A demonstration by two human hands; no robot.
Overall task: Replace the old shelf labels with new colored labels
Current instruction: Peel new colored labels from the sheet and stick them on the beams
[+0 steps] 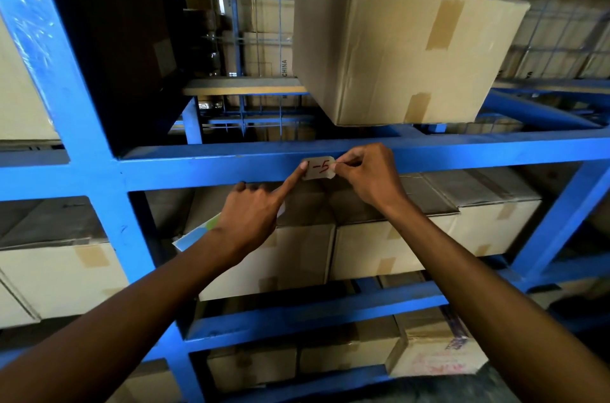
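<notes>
Blue steel racking fills the view as a person works on a pale paper label (319,167), hand-marked in red, stuck to the front of a horizontal shelf beam (198,168). The left hand (254,214) presses its straight index finger on the label's left end, other fingers curled around a sheet of coloured labels (198,232) partly hidden under the palm. The right hand (366,176) pinches the label's right edge between thumb and fingertips. A taped cardboard box (396,52) sits on the shelf above.
</notes>
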